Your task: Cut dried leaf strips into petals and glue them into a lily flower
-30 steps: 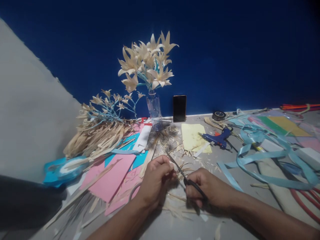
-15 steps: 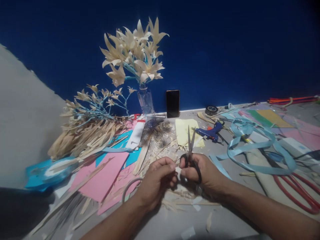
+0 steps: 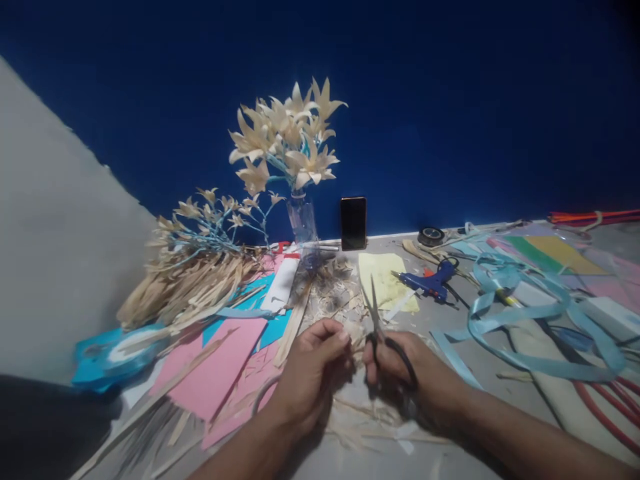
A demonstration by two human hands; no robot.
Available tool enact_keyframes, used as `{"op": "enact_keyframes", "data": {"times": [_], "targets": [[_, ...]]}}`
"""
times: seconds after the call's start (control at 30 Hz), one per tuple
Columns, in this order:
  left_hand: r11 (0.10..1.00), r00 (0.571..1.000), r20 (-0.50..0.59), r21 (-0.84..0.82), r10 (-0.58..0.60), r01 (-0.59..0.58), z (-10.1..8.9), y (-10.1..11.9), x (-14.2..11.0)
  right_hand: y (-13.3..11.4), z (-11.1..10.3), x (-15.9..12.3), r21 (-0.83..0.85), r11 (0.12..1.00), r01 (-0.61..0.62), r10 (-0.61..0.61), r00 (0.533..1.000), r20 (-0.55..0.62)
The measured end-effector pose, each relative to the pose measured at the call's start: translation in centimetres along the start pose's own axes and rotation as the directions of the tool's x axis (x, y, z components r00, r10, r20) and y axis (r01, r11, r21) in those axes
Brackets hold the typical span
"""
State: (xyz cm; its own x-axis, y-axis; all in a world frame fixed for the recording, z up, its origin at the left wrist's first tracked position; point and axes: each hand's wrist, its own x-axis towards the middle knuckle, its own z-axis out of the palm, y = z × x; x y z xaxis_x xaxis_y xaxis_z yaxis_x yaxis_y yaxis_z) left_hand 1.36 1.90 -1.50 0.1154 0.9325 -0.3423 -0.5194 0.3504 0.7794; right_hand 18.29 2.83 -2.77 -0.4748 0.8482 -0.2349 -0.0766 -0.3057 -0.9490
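My right hand (image 3: 417,377) is wrapped round the black handles of a pair of scissors (image 3: 376,317). Their blades point away from me, close together. Just to the left, my left hand (image 3: 313,373) is closed, thumb against the curled fingers. A small pale piece, like dried husk (image 3: 354,331), shows at its fingertips, partly hidden and blurred. Under and beyond both hands lie pale scraps and shavings (image 3: 345,290) on the grey table. A yellow sheet (image 3: 377,273) lies just past the scissor tips.
A clear bottle (image 3: 303,227) at the back holds pale husk flowers (image 3: 287,140). A phone (image 3: 353,223) leans on the blue wall. To the right are a blue glue gun (image 3: 430,281) and looped light-blue ribbon (image 3: 550,363). Pink sheets (image 3: 225,367) and dried husks (image 3: 170,287) lie left.
The whole view has shifted, so the scene sits lower and further right. The scissors have swung to tilt left, their blades closer together. The left hand remains closed beside them.
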Motion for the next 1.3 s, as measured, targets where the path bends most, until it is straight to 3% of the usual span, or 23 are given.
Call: {"op": "enact_keyframes", "data": {"times": [0.07, 0.17, 0.3, 1.3], "targets": [[0.998, 0.998, -0.043, -0.023, 0.054, -0.055, 0.0, 0.0, 0.1, 0.9, 0.4, -0.1, -0.027, 1.0, -0.001, 0.004, 0.993, 0.117], [0.993, 0.993, -0.089, -0.077, 0.083, -0.09, 0.0, -0.2, 0.3, 2.2, 1.0, -0.1, -0.077, 0.997, -0.017, 0.029, 0.986, 0.166], [0.988, 0.991, -0.101, -0.117, 0.085, -0.097, -0.1, -0.7, 0.4, 3.2, 1.2, 0.1, -0.13, 0.988, -0.078, 0.099, 0.982, 0.16], [0.99, 0.99, -0.08, -0.068, 0.116, -0.122, -0.4, -1.0, 0.5, 3.1, 1.4, 0.2, -0.173, 0.983, -0.062, 0.083, 0.99, 0.117]]}}
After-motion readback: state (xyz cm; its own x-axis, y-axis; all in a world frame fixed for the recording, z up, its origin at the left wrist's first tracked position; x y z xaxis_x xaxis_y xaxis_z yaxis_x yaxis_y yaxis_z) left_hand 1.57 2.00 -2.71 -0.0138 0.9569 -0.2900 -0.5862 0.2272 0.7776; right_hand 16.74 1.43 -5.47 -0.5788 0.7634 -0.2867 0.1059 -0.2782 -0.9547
